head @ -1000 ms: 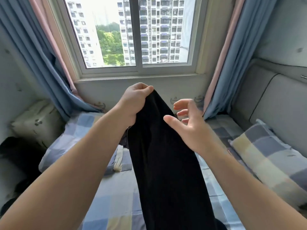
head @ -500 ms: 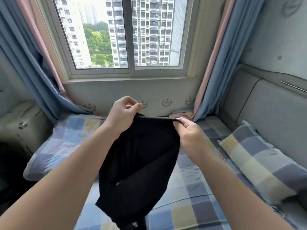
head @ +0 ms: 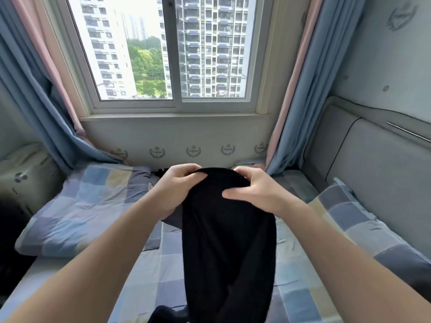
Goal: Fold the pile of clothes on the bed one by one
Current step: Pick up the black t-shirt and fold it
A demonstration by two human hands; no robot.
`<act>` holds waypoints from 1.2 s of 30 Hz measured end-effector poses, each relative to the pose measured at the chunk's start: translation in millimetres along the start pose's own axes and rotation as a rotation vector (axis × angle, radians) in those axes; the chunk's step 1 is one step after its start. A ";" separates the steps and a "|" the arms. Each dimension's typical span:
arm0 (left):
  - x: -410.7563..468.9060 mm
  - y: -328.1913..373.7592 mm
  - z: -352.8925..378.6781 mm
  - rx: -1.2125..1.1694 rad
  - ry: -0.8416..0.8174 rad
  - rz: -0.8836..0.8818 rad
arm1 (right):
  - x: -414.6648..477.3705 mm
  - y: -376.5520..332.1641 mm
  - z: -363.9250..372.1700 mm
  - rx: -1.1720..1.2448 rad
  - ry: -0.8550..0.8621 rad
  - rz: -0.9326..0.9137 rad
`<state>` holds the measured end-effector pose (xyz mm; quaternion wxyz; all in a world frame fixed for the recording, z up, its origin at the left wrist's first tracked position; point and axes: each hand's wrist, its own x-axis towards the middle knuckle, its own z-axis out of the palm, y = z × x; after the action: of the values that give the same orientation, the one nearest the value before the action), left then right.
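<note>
Head view: left hand (head: 175,192), right hand (head: 258,192) nearer together now, fingers (head: 241,170) tight on black garment (head: 228,248).

No legible text, even on wall emblems (head: 193,151).

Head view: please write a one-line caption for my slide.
Left hand and right hand grip the top of a black garment, held up above the checked bed.

The long black fabric garment (head: 228,248) runs off the bottom edge, so I can't tell what kind it is. Its top fold hides some fingers of the left hand (head: 175,192) and right hand (head: 256,194). Behind the hands, upper centre, a small dark cloth (head: 161,171) barely peeks out.
</note>
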<state>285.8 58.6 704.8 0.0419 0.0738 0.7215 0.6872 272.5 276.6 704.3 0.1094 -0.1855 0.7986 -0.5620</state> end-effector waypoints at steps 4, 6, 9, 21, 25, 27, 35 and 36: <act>7.8 7.6 28.1 -0.258 -0.001 -0.120 | -10.9 43.8 -23.5 -0.188 0.070 0.014; 12.1 10.8 32.0 -0.422 0.084 -0.136 | -19.1 69.3 -38.5 -0.288 0.157 0.086; 19.5 11.3 29.7 -0.500 0.276 -0.150 | -31.5 100.2 -60.6 -0.274 0.217 0.171; -1.7 -15.0 101.6 0.166 -0.390 -0.178 | -48.9 25.7 -66.0 0.102 -0.013 -0.008; -3.1 -15.5 105.4 -0.130 -0.272 -0.222 | -45.4 39.2 -83.3 0.095 -0.032 0.055; 3.1 -17.2 99.5 -0.238 -0.216 -0.202 | -45.4 58.5 -88.2 0.012 -0.038 0.078; 25.9 -17.2 87.2 -0.490 0.245 -0.132 | -62.6 159.8 -79.6 -0.495 0.216 0.336; 28.0 -15.1 83.0 -0.479 0.297 -0.100 | -66.7 167.8 -80.3 -0.490 0.247 0.369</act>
<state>270.9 144.3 686.6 -0.0141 -0.0752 0.5395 0.8385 273.2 423.6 572.3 0.0636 0.0110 0.9374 -0.3423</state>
